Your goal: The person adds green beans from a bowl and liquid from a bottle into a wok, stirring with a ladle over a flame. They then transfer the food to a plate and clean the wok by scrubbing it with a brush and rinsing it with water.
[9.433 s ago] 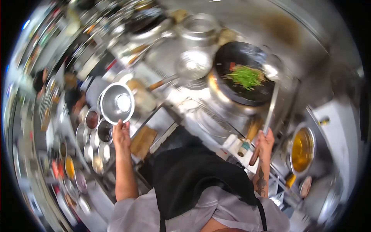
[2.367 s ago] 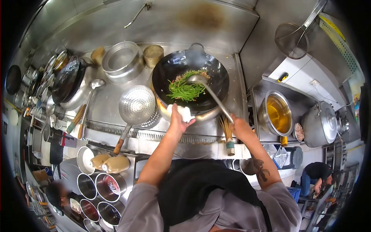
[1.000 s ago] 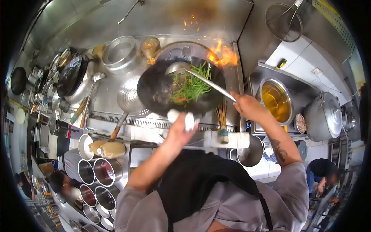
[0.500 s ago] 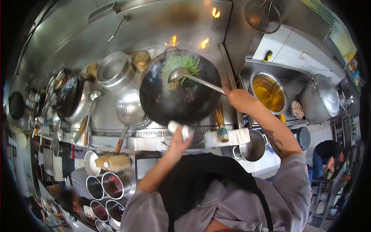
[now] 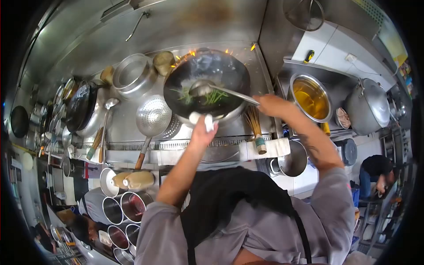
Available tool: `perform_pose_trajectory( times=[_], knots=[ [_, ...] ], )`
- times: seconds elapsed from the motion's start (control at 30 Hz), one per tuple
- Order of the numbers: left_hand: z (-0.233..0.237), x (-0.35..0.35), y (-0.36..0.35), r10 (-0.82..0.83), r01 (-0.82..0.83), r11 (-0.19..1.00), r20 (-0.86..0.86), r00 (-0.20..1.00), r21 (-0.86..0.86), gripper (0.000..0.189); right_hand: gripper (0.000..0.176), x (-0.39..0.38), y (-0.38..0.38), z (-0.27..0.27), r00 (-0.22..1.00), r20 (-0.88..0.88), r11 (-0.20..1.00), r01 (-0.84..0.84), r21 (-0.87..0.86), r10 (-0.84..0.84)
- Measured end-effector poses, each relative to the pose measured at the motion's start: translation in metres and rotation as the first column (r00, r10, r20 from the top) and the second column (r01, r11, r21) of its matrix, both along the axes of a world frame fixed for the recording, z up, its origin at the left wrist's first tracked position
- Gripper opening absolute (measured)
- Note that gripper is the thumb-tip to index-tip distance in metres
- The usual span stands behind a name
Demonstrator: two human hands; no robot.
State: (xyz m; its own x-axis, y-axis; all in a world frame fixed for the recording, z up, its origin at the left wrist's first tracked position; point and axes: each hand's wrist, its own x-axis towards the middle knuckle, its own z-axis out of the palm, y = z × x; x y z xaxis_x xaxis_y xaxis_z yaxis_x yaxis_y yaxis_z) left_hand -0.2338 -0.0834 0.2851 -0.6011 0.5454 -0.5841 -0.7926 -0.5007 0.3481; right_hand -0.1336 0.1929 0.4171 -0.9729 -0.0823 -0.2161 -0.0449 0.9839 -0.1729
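Note:
A black wok [image 5: 234,77] sits over the burner, with small flames along its far rim. My left hand [image 5: 204,131] is closed around a folded white cloth [image 5: 199,119] at the wok's near edge; the wok's handle there is hidden. My right hand [image 5: 270,106] grips the handle end of a long metal ladle [image 5: 234,93]. The ladle's bowl lies inside the wok among green vegetable strips [image 5: 215,96], and some pale food shows beside it. Steam hangs over the food.
Left of the wok are a perforated strainer [image 5: 153,115], nested metal pots [image 5: 134,77] and another ladle [image 5: 106,119]. A bamboo brush [image 5: 257,132] lies to the right, near a pot of yellow oil [image 5: 310,99] and a big lidded pot [image 5: 367,106]. Another person [image 5: 375,172] is far right.
The wok has tipped and come nearer to me with my left hand. The green strips have shifted down toward its near side and spread. Flames at the back are lower.

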Motion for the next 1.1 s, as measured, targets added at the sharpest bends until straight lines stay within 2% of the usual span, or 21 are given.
perform_pose_trajectory(
  times=[0.07,0.1,0.17,0.23,0.3,0.37,0.4,0.43,0.5,0.53,0.57,0.6,0.63,0.7,0.8,0.83,0.87,0.9,0.97,1.03,1.1],
  knots=[
    [-0.052,0.034,-0.023,-0.03,0.03,1.0,-0.001,1.0,0.003,0.019,0.037,0.002,-0.011,0.0,0.993,-0.112,0.997,0.054,0.048,-0.048],
    [-0.026,0.059,-0.031,-0.122,0.12,0.989,-0.023,0.992,-0.08,0.023,0.036,0.005,-0.017,0.0,0.976,-0.205,0.992,0.097,0.079,-0.079],
    [0.01,0.076,-0.036,-0.162,0.162,0.986,0.008,0.987,-0.035,0.02,0.036,0.014,-0.02,0.033,0.967,-0.245,0.996,0.078,0.039,-0.067],
    [0.02,0.071,-0.043,-0.124,0.127,0.99,0.046,0.991,-0.065,0.018,0.038,0.021,-0.026,0.066,0.992,-0.114,0.999,0.051,-0.009,-0.052],
    [0.029,0.05,-0.039,-0.068,0.078,0.992,0.094,0.993,-0.104,0.015,0.043,0.04,-0.025,0.074,0.996,-0.084,0.999,-0.037,0.002,0.037],
    [0.065,0.014,-0.021,-0.021,0.029,0.993,0.07,0.997,-0.118,0.013,0.047,0.05,-0.023,0.095,0.993,0.051,0.993,-0.107,-0.059,0.11],
    [0.08,0.028,-0.022,-0.026,0.039,0.98,0.068,0.997,-0.194,0.011,0.047,0.051,-0.017,0.098,0.974,0.188,0.987,-0.105,-0.121,0.126],
    [0.08,0.029,-0.025,-0.07,0.078,0.987,0.058,0.996,-0.141,0.011,0.047,0.044,-0.018,0.098,0.974,0.186,0.987,-0.105,-0.122,0.127],
    [0.087,0.009,-0.016,0.047,-0.027,0.99,0.144,0.988,-0.138,0.011,0.048,0.03,-0.02,0.089,0.883,0.455,0.939,0.245,-0.241,-0.114],
    [0.071,-0.009,-0.013,-0.008,0.013,0.998,0.073,0.997,-0.058,0.012,0.037,0.02,0.01,0.021,0.99,0.135,0.971,-0.003,-0.238,0.037],
    [0.027,-0.028,-0.011,-0.031,0.031,0.999,0.015,0.999,-0.035,0.013,0.037,0.012,0.008,-0.014,0.99,0.138,0.972,-0.002,-0.234,0.035],
    [-0.01,-0.018,-0.016,0.003,-0.004,0.999,-0.003,1.0,-0.046,0.013,0.036,0.004,-0.004,-0.038,0.997,0.045,0.994,0.066,-0.085,-0.062],
    [-0.032,0.0,-0.025,0.036,-0.038,0.998,-0.034,0.999,-0.046,0.013,0.034,-0.003,-0.011,-0.042,0.987,-0.076,0.986,0.15,0.067,-0.145],
    [-0.042,0.031,-0.039,-0.17,0.171,0.984,0.026,0.985,-0.052,0.013,0.032,0.011,-0.029,-0.02,0.967,-0.246,0.984,0.101,0.148,-0.062],
    [-0.003,0.038,-0.031,-0.084,0.08,0.993,-0.039,0.996,-0.091,0.014,0.033,0.021,-0.024,0.023,0.973,-0.225,0.988,0.074,0.137,-0.042],
    [-0.002,0.015,-0.024,-0.002,-0.004,0.997,-0.083,0.997,-0.081,0.013,0.032,0.027,-0.02,0.031,0.977,-0.211,0.984,0.048,0.169,-0.011],
    [-0.003,-0.019,-0.017,0.005,-0.002,0.998,0.055,0.998,-0.057,0.013,0.044,0.029,-0.017,0.044,0.984,-0.169,0.994,0.076,0.078,-0.062],
    [-0.021,-0.051,-0.012,-0.045,0.043,0.997,-0.02,0.999,-0.071,0.012,0.044,0.031,-0.017,0.051,0.985,-0.164,0.994,0.069,0.082,-0.055],
    [-0.03,-0.073,-0.005,-0.059,0.057,0.987,-0.011,0.998,-0.149,0.01,0.028,0.027,-0.016,0.061,0.977,-0.21,0.989,0.063,0.135,-0.034],
    [-0.046,-0.087,0.001,-0.071,0.064,0.986,-0.045,0.996,-0.156,0.01,0.029,0.002,-0.014,0.047,0.974,-0.219,0.992,0.075,0.105,-0.051],
    [-0.045,-0.093,0.008,-0.036,0.037,0.984,0.006,0.999,-0.172,0.012,0.03,-0.037,-0.016,0.005,0.941,-0.298,0.97,0.205,0.131,-0.158]
  ],
)
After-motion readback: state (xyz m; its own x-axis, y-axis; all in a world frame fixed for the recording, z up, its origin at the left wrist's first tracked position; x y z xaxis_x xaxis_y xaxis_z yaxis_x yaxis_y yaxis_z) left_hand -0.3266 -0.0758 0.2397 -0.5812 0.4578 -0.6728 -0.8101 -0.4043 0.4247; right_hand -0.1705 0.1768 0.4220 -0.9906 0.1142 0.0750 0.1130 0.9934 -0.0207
